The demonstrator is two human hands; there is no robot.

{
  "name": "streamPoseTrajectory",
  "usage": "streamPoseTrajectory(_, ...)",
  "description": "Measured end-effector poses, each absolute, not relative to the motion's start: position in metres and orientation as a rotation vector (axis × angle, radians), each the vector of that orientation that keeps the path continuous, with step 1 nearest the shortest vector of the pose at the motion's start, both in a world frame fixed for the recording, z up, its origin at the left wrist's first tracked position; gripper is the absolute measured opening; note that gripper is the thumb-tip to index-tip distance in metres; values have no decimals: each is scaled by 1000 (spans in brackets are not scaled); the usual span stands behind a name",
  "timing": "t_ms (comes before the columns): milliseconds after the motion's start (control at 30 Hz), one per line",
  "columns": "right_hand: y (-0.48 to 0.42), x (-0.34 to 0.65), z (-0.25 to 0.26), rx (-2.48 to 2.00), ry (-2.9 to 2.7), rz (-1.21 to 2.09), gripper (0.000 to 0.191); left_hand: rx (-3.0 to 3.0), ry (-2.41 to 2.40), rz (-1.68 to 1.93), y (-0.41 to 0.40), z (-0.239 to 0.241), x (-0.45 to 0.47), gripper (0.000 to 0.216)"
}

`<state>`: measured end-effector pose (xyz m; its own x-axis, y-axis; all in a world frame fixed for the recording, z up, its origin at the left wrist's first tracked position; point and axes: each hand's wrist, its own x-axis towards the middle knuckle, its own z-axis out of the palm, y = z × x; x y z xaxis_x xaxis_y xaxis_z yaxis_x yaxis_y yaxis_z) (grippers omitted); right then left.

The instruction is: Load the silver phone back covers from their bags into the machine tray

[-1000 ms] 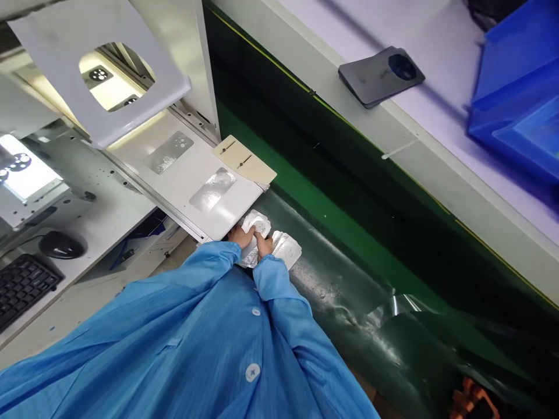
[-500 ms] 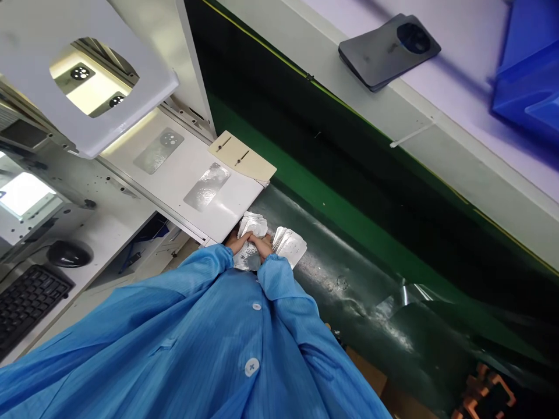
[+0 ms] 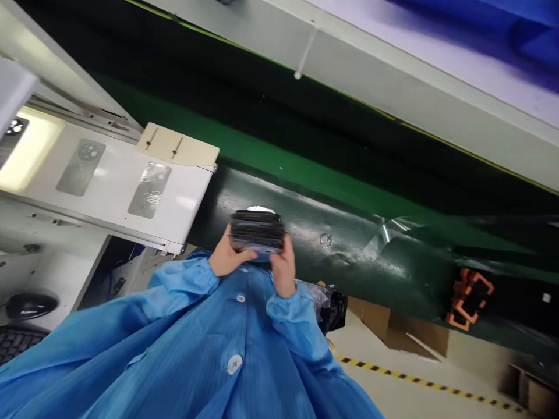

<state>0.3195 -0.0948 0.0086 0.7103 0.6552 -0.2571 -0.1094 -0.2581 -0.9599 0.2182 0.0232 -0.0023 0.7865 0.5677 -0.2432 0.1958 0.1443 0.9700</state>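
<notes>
A thick stack of dark, thin phone back covers (image 3: pixel 257 228) is held between both hands in front of the blue coat, its layered edges towards me. My left hand (image 3: pixel 230 255) grips the left end, with the thumb across the near side. At the right end, my right hand (image 3: pixel 283 263) has its fingers along the side and its thumb on the near face. A bright white or silvery edge (image 3: pixel 261 209) shows just behind the stack; what it belongs to is hidden. Motion blurs the stack slightly.
On the white machine bed (image 3: pixel 183 198) at left lie two silvery phone back covers (image 3: pixel 151 191), beside a cream slotted plate (image 3: pixel 178 144). A green-covered bench (image 3: pixel 305 227) runs rightward, with orange clamp-like pieces (image 3: pixel 470 297) on it. A cardboard box (image 3: pixel 393 326) sits below.
The two fanned, silvery bunches in my hands have become one squared stack, seen from its dark edges. My hands have spread to its two ends. The view has swung to the right.
</notes>
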Motion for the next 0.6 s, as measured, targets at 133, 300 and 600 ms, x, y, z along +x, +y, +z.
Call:
streamPoseTrajectory(133,-141,376,24,-1629,-275,253,82,1515,333,302,-25,-1,313,90)
streamPoseTrajectory(300,-176,432,-40,-1647,-24,108,86,1553,288,273,-87,-67,379,78)
streamPoseTrajectory(600,-238,429,-107,-1534,-167,111,77,1771,68,267,-110,-151,370,92)
